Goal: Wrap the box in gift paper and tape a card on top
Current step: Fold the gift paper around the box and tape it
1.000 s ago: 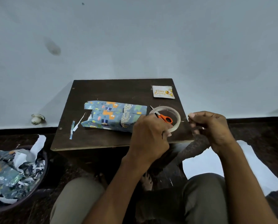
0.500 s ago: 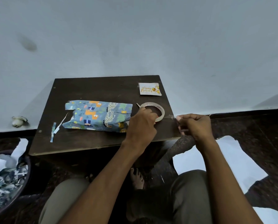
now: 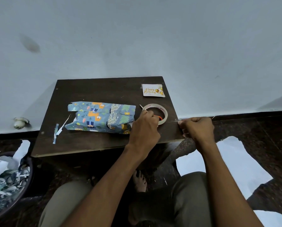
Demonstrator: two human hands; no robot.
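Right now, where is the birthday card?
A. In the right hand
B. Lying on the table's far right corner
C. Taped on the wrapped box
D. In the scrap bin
B: the card lies flat on the table, apart from the wrapped box.

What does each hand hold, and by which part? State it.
Left hand grips the orange-handled scissors by the handle; right hand pinches the tape roll's pulled-out free end.

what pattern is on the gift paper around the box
Blue gift paper printed with cartoon animals, green leaves and orange patches, seen in the head view.
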